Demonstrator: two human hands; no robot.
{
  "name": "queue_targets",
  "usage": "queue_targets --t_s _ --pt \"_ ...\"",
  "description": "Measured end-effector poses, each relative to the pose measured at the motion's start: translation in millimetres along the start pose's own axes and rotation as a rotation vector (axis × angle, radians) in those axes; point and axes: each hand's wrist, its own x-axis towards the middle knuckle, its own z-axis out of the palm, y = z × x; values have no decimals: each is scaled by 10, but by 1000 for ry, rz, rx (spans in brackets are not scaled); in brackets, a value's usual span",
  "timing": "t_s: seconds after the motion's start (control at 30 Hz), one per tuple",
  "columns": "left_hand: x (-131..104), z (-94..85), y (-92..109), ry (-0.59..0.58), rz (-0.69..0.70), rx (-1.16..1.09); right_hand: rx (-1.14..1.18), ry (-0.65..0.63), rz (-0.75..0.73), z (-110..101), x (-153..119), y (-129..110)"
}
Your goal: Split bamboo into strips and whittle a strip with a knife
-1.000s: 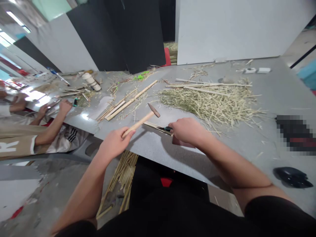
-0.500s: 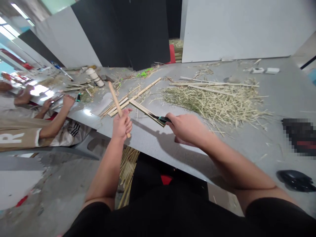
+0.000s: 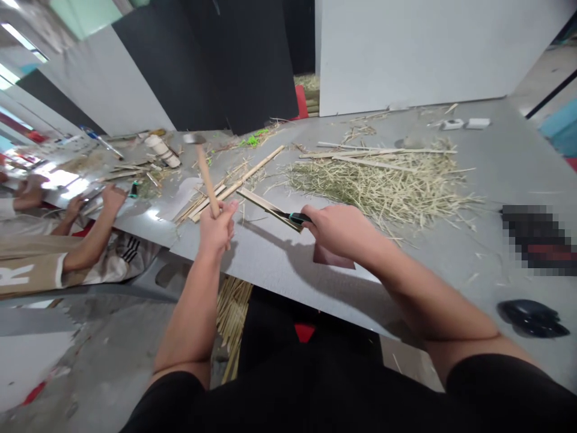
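My left hand (image 3: 216,230) is wrapped round the wooden handle of a hammer (image 3: 207,177), whose metal head points up and away from me. My right hand (image 3: 338,231) grips a knife (image 3: 296,218) with a black and green handle. The knife's dark blade lies against a bamboo strip (image 3: 256,201) that slants over the grey table (image 3: 265,258); whether the edge has entered the strip I cannot tell. Hammer and strip are apart. Beyond my left hand, several longer bamboo strips (image 3: 252,174) lie across one another.
A heap of thin bamboo slivers (image 3: 383,186) covers the table's far right. Two small white blocks (image 3: 478,123) sit behind it, and a black glossy object (image 3: 533,319) rests at right. A co-worker's hand (image 3: 113,197) works at far left. Upright panels (image 3: 406,54) border the back.
The hammer has tipped in my left hand so its head now shows more clearly. My right hand keeps the knife at the strip. The whole view has shifted slightly.
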Motion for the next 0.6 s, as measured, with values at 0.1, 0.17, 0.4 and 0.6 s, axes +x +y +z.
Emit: queue_targets --t_s 0.1,0.17,0.4,0.6 --pt "56 -49 -42 -123 -137 -91 20 -16 -13 -34 -26 -40" --pt "107 -69 -37 -242 -176 -116 24 -52 -37 -67 -47 -99" --pt "109 -45 -55 -27 -9 -63 -2 -81 -7 -93 -56 -189" --pt "190 -175 -70 -154 -137 -82 30 -80 -39 -134 -97 -189"
